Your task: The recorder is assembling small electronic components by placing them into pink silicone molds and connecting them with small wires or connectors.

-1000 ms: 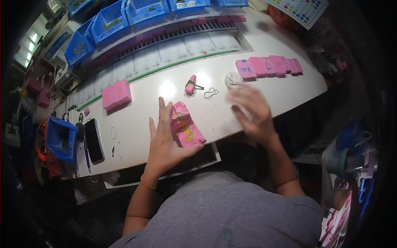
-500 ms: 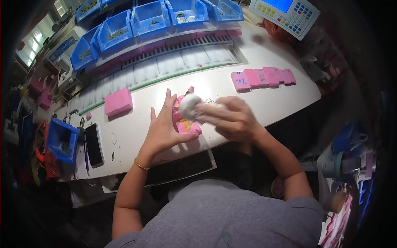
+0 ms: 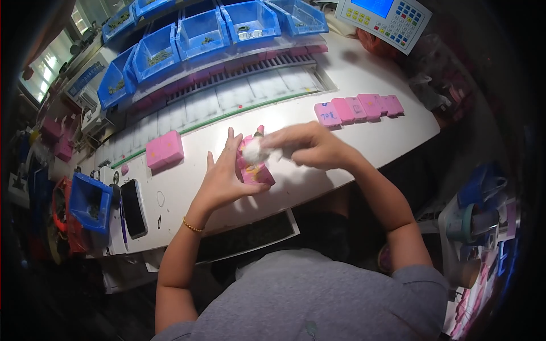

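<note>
My left hand [image 3: 223, 175] steadies a pink block that looks like a rubber mould [image 3: 263, 176], fingers along its far left side and thumb at its near edge. Yellow patches show on the mould's upper face. Over it, my right hand [image 3: 315, 146] pinches a round white cloth bundle [image 3: 253, 152], slightly blurred by motion. The bundle covers the middle of the mould, and I cannot tell whether it touches. A small pink piece [image 3: 261, 129] sticks out past the far end. My right fingertips are partly hidden behind the bundle.
Pink blocks [image 3: 165, 150] stand to the left, and a row of them [image 3: 355, 109] to the right. Blue bins [image 3: 202, 31] line the back above a slatted rack. A phone [image 3: 133, 208] and a blue tray [image 3: 91, 203] lie at the left; a keypad device [image 3: 387, 21] stands far right.
My right hand has moved a little away from me and to the left, with the white bundle over the mould. My left hand keeps its hold. The whole view has shifted slightly.
</note>
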A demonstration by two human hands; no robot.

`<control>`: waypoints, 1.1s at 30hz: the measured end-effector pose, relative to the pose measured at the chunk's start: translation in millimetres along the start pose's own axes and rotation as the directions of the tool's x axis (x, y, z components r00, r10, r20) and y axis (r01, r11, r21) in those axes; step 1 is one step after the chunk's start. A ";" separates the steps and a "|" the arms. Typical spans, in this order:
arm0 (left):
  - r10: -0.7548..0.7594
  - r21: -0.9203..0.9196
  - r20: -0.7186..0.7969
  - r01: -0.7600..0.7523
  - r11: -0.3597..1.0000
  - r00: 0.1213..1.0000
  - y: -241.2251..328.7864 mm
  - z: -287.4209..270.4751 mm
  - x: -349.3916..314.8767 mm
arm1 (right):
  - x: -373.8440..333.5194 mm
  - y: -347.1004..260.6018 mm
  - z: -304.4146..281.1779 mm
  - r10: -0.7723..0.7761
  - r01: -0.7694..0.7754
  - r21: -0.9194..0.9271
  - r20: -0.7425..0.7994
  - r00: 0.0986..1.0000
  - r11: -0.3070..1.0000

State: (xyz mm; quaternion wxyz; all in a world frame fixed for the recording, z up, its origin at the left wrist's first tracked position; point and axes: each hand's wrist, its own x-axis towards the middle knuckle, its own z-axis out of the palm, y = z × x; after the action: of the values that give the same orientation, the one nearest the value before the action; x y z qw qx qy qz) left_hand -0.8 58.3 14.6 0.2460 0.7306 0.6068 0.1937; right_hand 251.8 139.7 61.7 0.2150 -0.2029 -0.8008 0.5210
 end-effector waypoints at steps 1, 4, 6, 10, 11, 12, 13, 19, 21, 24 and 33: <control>-0.028 -0.047 0.003 0.028 0.999 1.000 0.4 -0.1 -2.3 | -4.9 -19.0 -1.5 0.036 -0.022 0.147 -0.095 0.995 0.989; 0.018 -0.017 -0.040 -0.019 1.000 0.999 1.3 0.2 -3.2 | -20.3 -0.6 -11.7 -0.082 0.073 -0.046 -0.260 0.962 0.996; 0.016 -0.023 -0.022 -0.016 1.000 1.000 0.2 -1.2 -2.1 | -32.0 2.9 -10.7 -0.090 0.057 -0.129 -0.263 0.961 0.990; 0.006 -0.038 0.031 -0.005 0.999 0.999 -5.7 -4.4 3.3 | -39.3 17.1 1.5 -0.183 0.092 -0.271 -0.332 0.925 0.958; 0.009 -0.036 0.031 -0.007 0.999 0.999 -5.6 -5.6 3.9 | -36.4 20.7 3.0 -0.290 0.140 -0.407 -0.333 0.897 0.903; 0.005 -0.039 0.049 -0.003 0.999 0.999 -5.4 -6.6 5.7 | -31.6 19.9 4.9 -0.291 0.140 -0.407 -0.338 0.895 0.903; 0.001 -0.041 0.067 0.002 0.999 0.998 -5.3 -7.7 7.3 | -24.8 18.3 8.2 -0.392 0.173 -0.576 -0.281 0.876 0.799; -0.047 -0.150 0.108 0.063 0.987 0.993 -9.8 -8.8 9.3 | 22.9 26.6 32.6 -0.324 0.246 -0.756 0.048 0.945 0.607; -0.036 -0.122 0.109 0.049 0.991 0.993 -8.2 -9.0 6.7 | 22.1 23.2 19.1 -0.393 0.238 -0.780 -0.011 0.919 0.579; -0.016 -0.094 0.115 0.026 0.995 0.993 -2.9 -10.7 6.7 | 5.3 11.5 -9.3 -0.532 0.142 -0.765 -0.290 0.796 0.629; 0.056 -0.387 -0.152 -0.111 0.915 0.987 10.2 7.7 -6.3 | -4.7 46.1 11.4 -0.311 -0.051 -0.733 -0.350 0.884 0.678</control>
State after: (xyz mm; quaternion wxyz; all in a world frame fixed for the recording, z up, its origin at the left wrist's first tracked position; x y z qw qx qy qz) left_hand 10.6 49.7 14.5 0.3371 0.6762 0.5391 0.3720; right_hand 254.0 146.0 14.4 0.3329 -0.3255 -0.8810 0.0840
